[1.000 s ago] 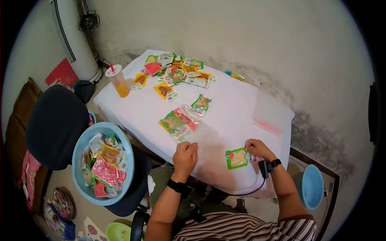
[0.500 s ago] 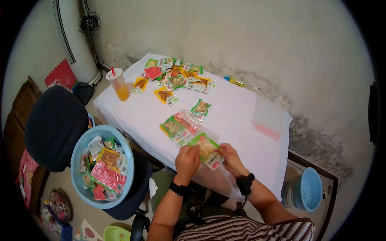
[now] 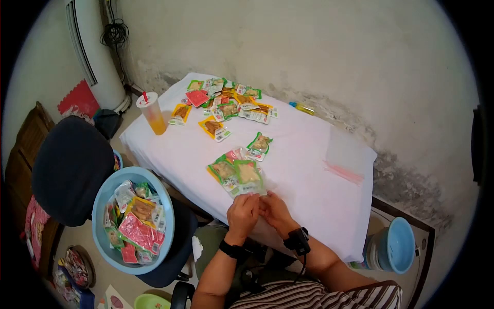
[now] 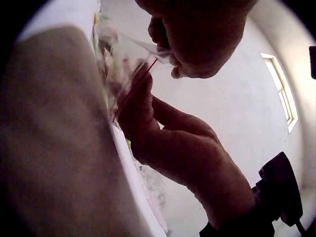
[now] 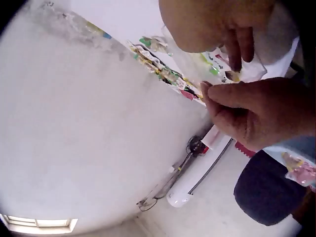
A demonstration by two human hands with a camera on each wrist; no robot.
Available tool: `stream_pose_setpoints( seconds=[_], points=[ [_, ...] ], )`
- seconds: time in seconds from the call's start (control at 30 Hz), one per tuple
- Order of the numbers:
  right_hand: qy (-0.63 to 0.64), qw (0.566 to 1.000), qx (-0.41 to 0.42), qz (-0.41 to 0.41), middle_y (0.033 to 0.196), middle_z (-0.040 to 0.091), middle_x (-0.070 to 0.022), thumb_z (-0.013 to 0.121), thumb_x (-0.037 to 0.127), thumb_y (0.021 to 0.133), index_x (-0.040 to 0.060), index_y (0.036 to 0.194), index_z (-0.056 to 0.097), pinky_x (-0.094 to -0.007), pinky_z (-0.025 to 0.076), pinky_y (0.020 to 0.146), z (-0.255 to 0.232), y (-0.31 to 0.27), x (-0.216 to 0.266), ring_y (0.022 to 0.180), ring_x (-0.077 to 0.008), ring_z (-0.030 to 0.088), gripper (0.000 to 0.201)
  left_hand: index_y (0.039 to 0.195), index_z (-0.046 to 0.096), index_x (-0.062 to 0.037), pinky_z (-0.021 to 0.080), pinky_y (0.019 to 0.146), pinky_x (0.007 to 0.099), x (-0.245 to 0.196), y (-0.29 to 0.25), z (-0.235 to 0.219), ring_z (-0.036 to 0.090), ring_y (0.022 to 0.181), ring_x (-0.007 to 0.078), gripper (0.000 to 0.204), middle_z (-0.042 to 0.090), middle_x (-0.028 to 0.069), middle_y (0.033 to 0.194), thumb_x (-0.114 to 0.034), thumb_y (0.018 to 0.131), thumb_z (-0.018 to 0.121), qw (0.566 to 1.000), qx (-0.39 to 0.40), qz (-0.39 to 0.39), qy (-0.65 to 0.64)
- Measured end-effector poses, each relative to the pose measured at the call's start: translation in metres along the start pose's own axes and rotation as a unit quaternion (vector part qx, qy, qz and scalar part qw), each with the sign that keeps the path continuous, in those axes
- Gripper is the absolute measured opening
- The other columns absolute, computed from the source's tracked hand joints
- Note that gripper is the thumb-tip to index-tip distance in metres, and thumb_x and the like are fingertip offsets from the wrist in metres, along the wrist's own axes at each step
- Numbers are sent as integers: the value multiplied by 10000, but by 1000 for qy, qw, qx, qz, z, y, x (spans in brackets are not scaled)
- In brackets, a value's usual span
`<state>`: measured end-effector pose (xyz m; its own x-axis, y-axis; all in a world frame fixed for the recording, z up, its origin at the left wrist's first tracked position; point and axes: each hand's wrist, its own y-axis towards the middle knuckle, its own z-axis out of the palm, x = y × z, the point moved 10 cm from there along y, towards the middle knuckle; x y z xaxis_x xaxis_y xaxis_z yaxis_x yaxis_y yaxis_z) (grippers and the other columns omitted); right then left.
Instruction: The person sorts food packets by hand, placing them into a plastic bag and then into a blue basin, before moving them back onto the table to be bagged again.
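Observation:
A clear zip bag [image 3: 242,175] lies on the white table [image 3: 309,195] near its front edge, with a green snack packet [image 3: 248,172] and other packets inside. My left hand [image 3: 242,208] and right hand [image 3: 272,210] meet at the bag's near edge, and both pinch it. In the left wrist view the fingers [image 4: 140,94] press the bag's red zip strip [image 4: 133,86]. The right wrist view shows the fingertips [image 5: 207,91] of both hands together at the clear bag [image 5: 207,61].
A heap of snack packets [image 3: 226,100] lies at the table's far side, with a loose green one [image 3: 259,144] nearer. An orange drink cup [image 3: 153,113] stands at the left corner. A second clear bag [image 3: 343,154] lies right. A blue basin [image 3: 100,206] of packets sits on a chair.
My right hand took a green packet from the table's right side and carried it left to the bag. The packet now lies inside, and both hands have drawn to the bag's near edge.

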<state>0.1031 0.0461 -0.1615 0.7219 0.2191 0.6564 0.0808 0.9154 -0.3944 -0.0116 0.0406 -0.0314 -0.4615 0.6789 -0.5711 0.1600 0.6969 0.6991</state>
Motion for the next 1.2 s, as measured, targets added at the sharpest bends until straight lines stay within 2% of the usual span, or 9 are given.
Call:
stream_pose_setpoints(
  seconds=[0.1,0.17,0.4,0.47,0.67,0.8,0.87,1.1,1.2],
  points=[
    [-70,997,-16,-43,969,576,-92,431,28,867,31,1131,467,-309,509,690,-17,21,5,834,-188,600,267,874,648,-68,483,591,338,-2,2,1,579,716,251,136,561,69,760,-26,746,630,1000,0,11,4],
    [-110,984,-61,-129,780,551,-40,509,83,867,29,968,547,-239,421,547,-13,31,25,709,-130,561,121,877,649,-67,478,583,339,-1,0,2,577,709,251,139,559,70,757,-24,746,632,1000,2,9,4],
    [-267,944,-66,-180,705,567,-42,503,130,884,10,897,570,-251,405,498,-4,37,42,609,-120,540,139,884,651,-53,472,576,338,1,-1,3,570,693,252,144,557,68,745,-16,745,639,1000,-4,8,-4],
    [-396,889,-47,-225,741,592,-61,517,202,903,-14,987,558,-282,454,522,-2,40,49,642,-151,582,236,884,651,-51,473,576,337,0,-1,5,570,693,253,146,559,69,748,-14,743,639,1000,-2,12,-7],
    [-37,984,-59,-166,1035,590,-125,505,192,922,-43,1254,429,-309,500,795,18,34,35,902,-198,598,414,883,652,-59,474,575,340,4,-3,7,570,695,251,149,559,68,748,-16,742,638,1000,1,4,-10],
    [-82,968,-54,-231,1165,534,-131,483,150,930,-30,1297,401,-322,473,850,14,17,28,985,-210,568,417,847,653,-45,482,603,339,4,1,4,583,713,264,101,580,80,753,-22,749,651,1000,2,-5,0],
    [-206,968,32,-142,1192,518,-127,488,129,924,-18,1314,390,-323,470,849,7,36,2,1008,-218,558,428,847,654,-47,482,604,340,5,0,5,583,715,266,99,582,81,754,-25,751,650,1000,4,-12,-9],
    [-121,990,-26,-75,1151,527,-122,418,2,881,-16,1318,394,-289,466,801,5,40,10,967,-199,549,439,873,661,-51,478,605,335,6,2,3,582,706,267,119,586,92,761,-29,757,645,1000,-7,-25,-18],
    [-130,982,53,-122,1187,507,-125,500,106,914,-30,1311,389,-304,450,864,24,35,14,1086,-214,508,434,882,661,-48,474,601,332,4,3,2,580,698,267,125,583,94,759,-26,761,641,999,-4,-34,-17]
  ],
)
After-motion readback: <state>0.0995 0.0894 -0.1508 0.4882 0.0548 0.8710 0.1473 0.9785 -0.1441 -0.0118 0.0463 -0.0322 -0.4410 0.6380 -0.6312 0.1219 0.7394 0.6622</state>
